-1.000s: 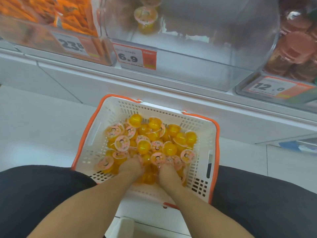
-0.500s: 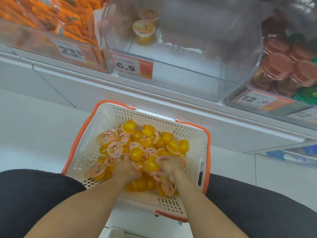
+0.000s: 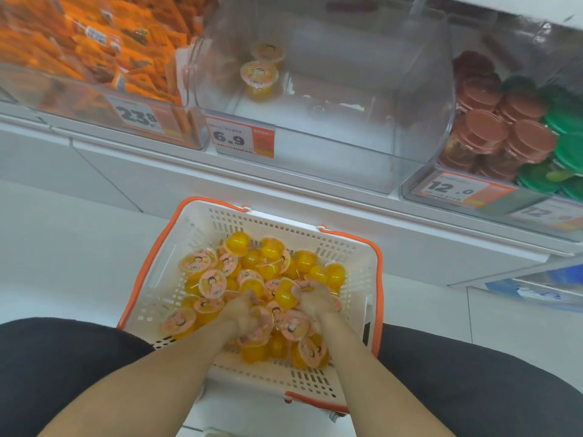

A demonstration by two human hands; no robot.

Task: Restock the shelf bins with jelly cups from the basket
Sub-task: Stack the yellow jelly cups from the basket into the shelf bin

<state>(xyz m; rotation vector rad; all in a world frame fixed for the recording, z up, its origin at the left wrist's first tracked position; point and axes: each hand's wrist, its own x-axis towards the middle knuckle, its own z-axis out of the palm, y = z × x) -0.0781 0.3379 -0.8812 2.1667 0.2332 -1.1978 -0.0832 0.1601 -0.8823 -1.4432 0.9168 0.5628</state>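
Observation:
A white basket with an orange rim (image 3: pixel 164 269) sits on the floor between my knees, filled with several yellow jelly cups (image 3: pixel 239 269) with pink lids. My left hand (image 3: pixel 243 313) and my right hand (image 3: pixel 315 302) are side by side in the pile, fingers curled around a bunch of jelly cups (image 3: pixel 284 310) held between them. Above, a clear shelf bin (image 3: pixel 347 159) with a 6.9 price tag holds two jelly cups (image 3: pixel 259 75) at its back left.
An orange-packet bin (image 3: pixel 94 58) stands left of the clear bin, and a bin of brown and green lidded tubs (image 3: pixel 511 140) stands right. A white shelf ledge (image 3: pixel 284 197) juts out over the basket's far end. My dark-clad knees flank the basket.
My hands have drawn together and gathered a bunch of cups, lifting them slightly from the pile. The view has tilted up, showing more of the shelf bins.

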